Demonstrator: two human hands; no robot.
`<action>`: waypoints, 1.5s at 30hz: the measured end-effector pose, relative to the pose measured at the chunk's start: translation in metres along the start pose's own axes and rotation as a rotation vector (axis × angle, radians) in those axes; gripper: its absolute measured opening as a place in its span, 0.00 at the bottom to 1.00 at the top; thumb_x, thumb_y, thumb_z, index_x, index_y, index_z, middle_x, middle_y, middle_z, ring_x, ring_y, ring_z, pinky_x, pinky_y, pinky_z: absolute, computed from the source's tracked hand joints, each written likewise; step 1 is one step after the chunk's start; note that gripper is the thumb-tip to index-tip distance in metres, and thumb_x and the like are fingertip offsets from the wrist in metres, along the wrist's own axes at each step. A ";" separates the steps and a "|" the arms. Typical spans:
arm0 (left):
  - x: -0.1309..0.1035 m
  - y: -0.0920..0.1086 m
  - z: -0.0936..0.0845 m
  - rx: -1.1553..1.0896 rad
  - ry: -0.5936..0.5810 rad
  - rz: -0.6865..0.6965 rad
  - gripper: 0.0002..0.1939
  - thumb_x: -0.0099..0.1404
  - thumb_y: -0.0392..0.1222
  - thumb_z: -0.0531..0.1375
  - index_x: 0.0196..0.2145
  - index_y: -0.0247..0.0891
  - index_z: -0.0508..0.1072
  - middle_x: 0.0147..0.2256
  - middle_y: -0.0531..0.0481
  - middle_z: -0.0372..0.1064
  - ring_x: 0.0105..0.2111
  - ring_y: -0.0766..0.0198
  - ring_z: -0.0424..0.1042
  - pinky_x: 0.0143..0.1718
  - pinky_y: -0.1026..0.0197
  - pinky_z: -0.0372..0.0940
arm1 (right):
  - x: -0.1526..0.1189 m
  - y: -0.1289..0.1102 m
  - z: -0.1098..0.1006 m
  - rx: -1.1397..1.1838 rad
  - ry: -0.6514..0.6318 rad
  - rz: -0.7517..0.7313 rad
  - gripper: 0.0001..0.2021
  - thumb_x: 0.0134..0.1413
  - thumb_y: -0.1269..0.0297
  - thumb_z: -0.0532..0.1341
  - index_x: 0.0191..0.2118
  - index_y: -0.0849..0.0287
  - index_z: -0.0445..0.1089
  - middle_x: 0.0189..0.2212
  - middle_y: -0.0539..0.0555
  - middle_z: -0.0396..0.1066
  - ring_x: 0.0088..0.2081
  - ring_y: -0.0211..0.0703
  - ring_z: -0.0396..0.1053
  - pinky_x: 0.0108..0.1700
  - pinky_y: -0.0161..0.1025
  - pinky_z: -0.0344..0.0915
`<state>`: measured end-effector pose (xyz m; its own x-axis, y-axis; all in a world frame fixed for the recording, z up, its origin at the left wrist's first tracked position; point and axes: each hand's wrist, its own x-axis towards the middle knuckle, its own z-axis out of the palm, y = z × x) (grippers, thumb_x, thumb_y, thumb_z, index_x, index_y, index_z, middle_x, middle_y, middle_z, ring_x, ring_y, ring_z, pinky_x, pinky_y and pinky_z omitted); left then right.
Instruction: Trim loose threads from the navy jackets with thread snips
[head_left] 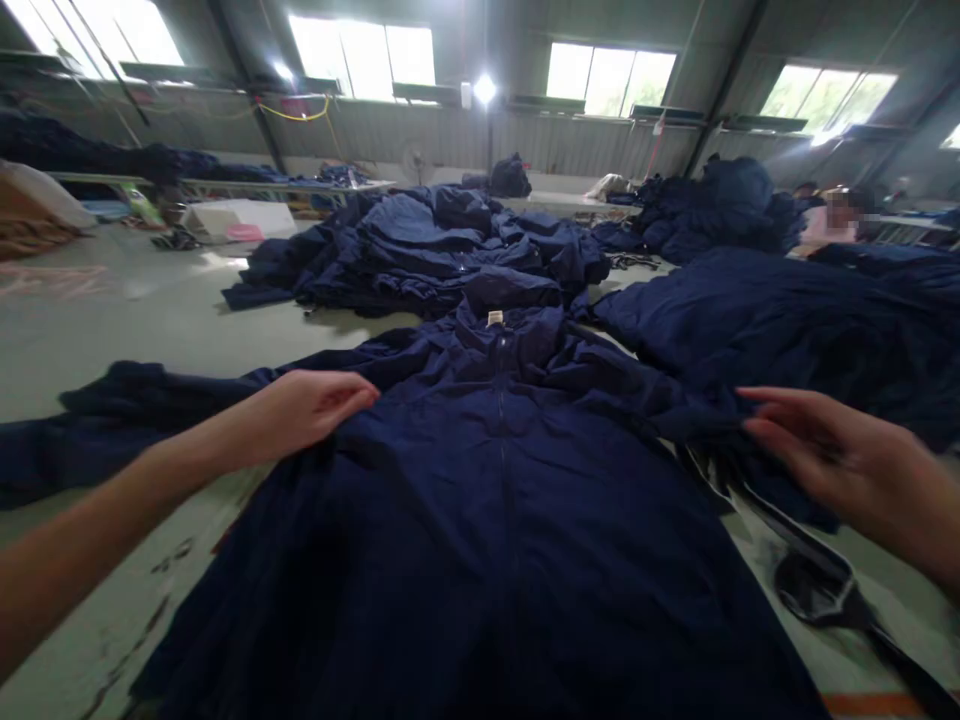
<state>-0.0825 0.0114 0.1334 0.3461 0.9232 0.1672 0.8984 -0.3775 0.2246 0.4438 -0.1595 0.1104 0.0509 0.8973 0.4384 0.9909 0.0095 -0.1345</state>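
A dark navy zip jacket [450,480] lies spread face up before me, its collar at the far end with a small white label [495,318]. The front zip runs down its middle and is closed. My left hand [311,410] is closed in a pinch at the jacket's left side, below the shoulder. On the other side, my right hand [840,455] has thumb and forefinger closing on the right sleeve [694,405]; blur softens its fingertips. The left sleeve [142,410] stretches out bunched beyond my left forearm.
A heap of navy garments [442,235] lies behind the collar. Another large navy pile [795,320] stands close on the right. A black strap with pale edging [817,585] curls by my right forearm. White packages [240,220] sit at the far left; a person [836,215] is at the back right.
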 end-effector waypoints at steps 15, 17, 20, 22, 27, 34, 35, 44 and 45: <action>0.181 -0.043 0.051 0.301 0.039 -0.191 0.19 0.75 0.48 0.64 0.58 0.36 0.73 0.57 0.40 0.72 0.53 0.50 0.76 0.54 0.42 0.74 | 0.216 -0.039 0.133 -0.232 -0.212 0.106 0.16 0.71 0.57 0.64 0.57 0.60 0.72 0.55 0.59 0.72 0.51 0.48 0.75 0.52 0.49 0.77; 0.201 -0.045 0.050 0.306 0.089 -0.183 0.19 0.75 0.48 0.63 0.57 0.36 0.73 0.57 0.40 0.72 0.54 0.50 0.75 0.55 0.41 0.74 | 0.235 -0.037 0.134 -0.233 -0.159 0.136 0.16 0.71 0.57 0.64 0.57 0.60 0.72 0.55 0.59 0.72 0.51 0.49 0.74 0.52 0.50 0.76; 0.221 -0.040 0.059 0.293 0.139 -0.152 0.20 0.74 0.49 0.64 0.58 0.36 0.73 0.58 0.40 0.71 0.56 0.48 0.74 0.57 0.39 0.72 | 0.254 -0.042 0.141 -0.216 -0.121 0.150 0.17 0.70 0.57 0.65 0.57 0.61 0.71 0.55 0.59 0.71 0.50 0.48 0.74 0.51 0.49 0.76; 0.216 -0.032 0.068 0.275 0.176 -0.085 0.22 0.75 0.46 0.62 0.62 0.35 0.70 0.62 0.37 0.67 0.61 0.44 0.69 0.62 0.35 0.67 | 0.249 -0.048 0.143 -0.186 -0.093 0.134 0.19 0.70 0.59 0.64 0.60 0.62 0.68 0.57 0.62 0.69 0.49 0.49 0.74 0.49 0.49 0.76; 0.101 -0.013 0.090 0.188 0.193 0.185 0.25 0.79 0.46 0.49 0.66 0.33 0.67 0.68 0.35 0.61 0.70 0.47 0.57 0.73 0.44 0.54 | 0.144 -0.075 0.131 -0.015 -0.085 -0.136 0.17 0.73 0.63 0.53 0.60 0.63 0.69 0.51 0.64 0.70 0.44 0.49 0.75 0.44 0.43 0.74; -0.083 -0.023 0.122 0.188 0.138 0.107 0.28 0.77 0.50 0.45 0.62 0.32 0.71 0.64 0.31 0.66 0.64 0.42 0.67 0.66 0.40 0.66 | -0.009 -0.094 0.141 0.141 -0.233 -0.476 0.22 0.52 0.79 0.54 0.51 0.59 0.74 0.39 0.54 0.75 0.30 0.38 0.76 0.32 0.33 0.71; -0.092 -0.026 0.121 0.206 0.159 0.031 0.30 0.77 0.50 0.44 0.63 0.28 0.70 0.63 0.27 0.66 0.63 0.39 0.68 0.65 0.37 0.66 | -0.012 -0.092 0.143 0.135 -0.227 -0.464 0.23 0.51 0.79 0.54 0.52 0.60 0.73 0.40 0.55 0.76 0.31 0.39 0.77 0.33 0.33 0.72; -0.125 -0.033 0.079 0.195 0.071 -0.367 0.29 0.76 0.52 0.43 0.50 0.33 0.79 0.52 0.33 0.79 0.49 0.36 0.81 0.49 0.41 0.76 | -0.025 -0.050 0.117 -0.068 -0.086 -0.152 0.17 0.70 0.58 0.52 0.52 0.59 0.74 0.45 0.62 0.74 0.29 0.48 0.76 0.23 0.41 0.67; -0.128 -0.033 0.075 0.190 0.076 -0.393 0.30 0.77 0.52 0.42 0.52 0.34 0.78 0.54 0.33 0.79 0.51 0.37 0.80 0.50 0.42 0.75 | -0.031 -0.045 0.115 -0.071 -0.084 -0.130 0.17 0.70 0.57 0.52 0.50 0.59 0.75 0.44 0.62 0.74 0.27 0.48 0.75 0.22 0.40 0.66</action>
<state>-0.1356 -0.0888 0.0327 -0.0463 0.9832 0.1764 0.9940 0.0278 0.1061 0.3834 -0.1372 0.0004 -0.0859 0.9244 0.3717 0.9949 0.0992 -0.0168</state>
